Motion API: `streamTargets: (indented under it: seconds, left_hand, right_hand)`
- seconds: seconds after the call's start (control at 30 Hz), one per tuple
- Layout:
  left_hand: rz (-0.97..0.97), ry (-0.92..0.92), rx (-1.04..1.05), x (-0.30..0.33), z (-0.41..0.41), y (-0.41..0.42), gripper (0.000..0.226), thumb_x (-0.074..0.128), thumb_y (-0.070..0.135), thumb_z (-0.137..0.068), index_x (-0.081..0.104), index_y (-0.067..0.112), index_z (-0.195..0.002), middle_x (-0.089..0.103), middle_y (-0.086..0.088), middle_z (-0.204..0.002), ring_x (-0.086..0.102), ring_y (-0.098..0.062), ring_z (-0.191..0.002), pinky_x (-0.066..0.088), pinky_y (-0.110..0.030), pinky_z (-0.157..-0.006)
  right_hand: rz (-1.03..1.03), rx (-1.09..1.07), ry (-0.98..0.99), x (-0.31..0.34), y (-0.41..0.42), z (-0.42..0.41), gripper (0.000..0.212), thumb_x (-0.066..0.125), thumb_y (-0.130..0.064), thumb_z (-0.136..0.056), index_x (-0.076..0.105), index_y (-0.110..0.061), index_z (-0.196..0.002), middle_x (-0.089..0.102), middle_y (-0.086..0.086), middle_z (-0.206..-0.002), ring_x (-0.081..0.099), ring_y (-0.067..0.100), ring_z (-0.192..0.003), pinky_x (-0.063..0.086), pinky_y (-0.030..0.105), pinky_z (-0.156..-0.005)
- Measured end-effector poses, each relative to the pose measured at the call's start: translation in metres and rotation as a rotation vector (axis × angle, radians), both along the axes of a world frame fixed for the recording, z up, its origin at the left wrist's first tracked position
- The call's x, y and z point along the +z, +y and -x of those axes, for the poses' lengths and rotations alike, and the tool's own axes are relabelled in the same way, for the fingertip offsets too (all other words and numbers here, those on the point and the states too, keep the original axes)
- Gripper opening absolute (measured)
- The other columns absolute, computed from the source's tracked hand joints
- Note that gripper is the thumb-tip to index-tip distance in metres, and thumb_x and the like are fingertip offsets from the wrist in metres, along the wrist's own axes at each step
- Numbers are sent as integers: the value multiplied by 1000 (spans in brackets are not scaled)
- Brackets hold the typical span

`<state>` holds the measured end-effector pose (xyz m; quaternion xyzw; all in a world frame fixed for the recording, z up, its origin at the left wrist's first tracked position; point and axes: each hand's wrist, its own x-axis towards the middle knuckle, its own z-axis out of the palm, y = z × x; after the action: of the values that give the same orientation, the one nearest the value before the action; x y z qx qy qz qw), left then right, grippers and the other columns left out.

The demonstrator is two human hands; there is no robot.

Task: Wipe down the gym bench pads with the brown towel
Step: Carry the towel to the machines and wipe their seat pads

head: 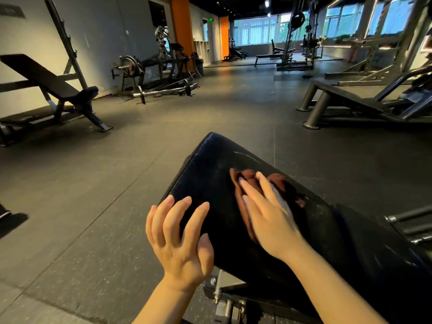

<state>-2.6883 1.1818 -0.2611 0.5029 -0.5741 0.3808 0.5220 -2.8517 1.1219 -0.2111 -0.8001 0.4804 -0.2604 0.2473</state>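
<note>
A black padded gym bench pad [210, 164] slopes from the lower right up toward the middle of the view. The brown towel [247, 176] lies bunched on its upper surface. My right hand [266, 211] presses flat on the towel with straight fingers, covering much of it. My left hand [180, 239] hovers at the pad's left edge with fingers spread and slightly bent, holding nothing. A second black pad [378, 249] continues to the lower right.
The bench's metal frame and bolts [217, 293] show below the pad. An incline bench [53, 90] stands at the left wall, a barbell rack [149, 76] beyond it, a steel machine frame [350, 104] at the right. Dark rubber floor [93, 195] spreads between them.
</note>
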Motion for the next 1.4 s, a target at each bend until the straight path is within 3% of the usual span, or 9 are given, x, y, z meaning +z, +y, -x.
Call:
streamTargets:
  seconds: [0.13, 0.27, 0.33, 0.47, 0.7, 0.9, 1.13, 1.23, 1.4]
  left_hand:
    - [17, 28, -5, -3, 1, -2, 38, 26, 34, -102, 59, 18, -112, 51, -10, -123, 34, -19, -139, 31, -57, -106]
    - [34, 21, -2, -2, 2, -4, 39, 26, 34, -101, 60, 18, -112, 51, -10, -122, 36, -27, -132, 34, -62, -101]
    - [42, 18, 9, -2, 1, -6, 39, 26, 34, -101, 60, 17, -111, 51, -10, -122, 36, -28, -131, 35, -63, -100]
    - [43, 23, 12, -2, 2, -6, 38, 25, 34, -101, 58, 17, -109, 50, -11, -123, 35, -29, -131, 32, -61, -103]
    - [-50, 26, 27, -3, 5, 7, 31, 34, 25, -91, 55, 17, -112, 47, -11, -127, 31, -30, -136, 23, -57, -113]
    - [-37, 71, 37, -1, 12, 6, 36, 25, 33, -102, 56, 16, -111, 48, -12, -126, 30, -31, -136, 27, -67, -106]
    - [16, 78, 30, -2, 14, -2, 30, 32, 26, -93, 56, 15, -108, 48, -12, -123, 31, -31, -134, 28, -70, -102]
    - [23, 78, 30, -3, 14, -2, 30, 32, 27, -93, 56, 16, -107, 47, -11, -124, 30, -30, -135, 27, -66, -105]
    - [-12, 50, 41, -5, 9, 0, 31, 32, 30, -94, 56, 17, -109, 46, -11, -127, 28, -30, -137, 24, -62, -109]
  right_hand:
    - [-114, -174, -8, -35, 6, 60, 36, 26, -39, -105, 16, -62, -130, 4, -17, -163, 0, 7, -151, 6, 40, -124]
    - [-239, -338, -28, -59, 10, 92, 47, 34, -38, -106, 18, -46, -150, 1, -5, -165, -2, 14, -152, 10, 42, -124]
    - [-306, -386, -41, -49, 12, 84, 45, 28, -38, -107, 21, -48, -150, 3, -13, -164, -2, 11, -151, 6, 45, -123]
    - [-139, -176, 8, -19, 22, 40, 44, 26, -44, -105, 19, -52, -148, -2, -29, -153, -8, 5, -148, 2, 47, -123]
    - [141, 186, 51, 11, 20, -19, 48, 24, -45, -106, 21, -42, -153, 4, -15, -164, -7, 3, -149, 4, 48, -120]
    - [-73, -150, 16, -46, 8, 71, 45, 31, -39, -105, 32, -38, -150, 13, -14, -162, 8, 6, -149, 8, 34, -122]
    - [-321, -550, -42, -95, 7, 119, 50, 32, -46, -102, 33, -36, -152, 29, -5, -160, 29, 22, -145, 23, 48, -120]
    - [-239, -430, -126, -70, 25, 85, 48, 39, -43, -103, 30, -41, -150, 25, -9, -160, 22, 15, -148, 21, 45, -121]
    - [131, -28, -18, -27, 69, 5, 52, 11, -48, -102, 16, -41, -153, 9, -17, -161, -11, -3, -142, -7, 35, -117]
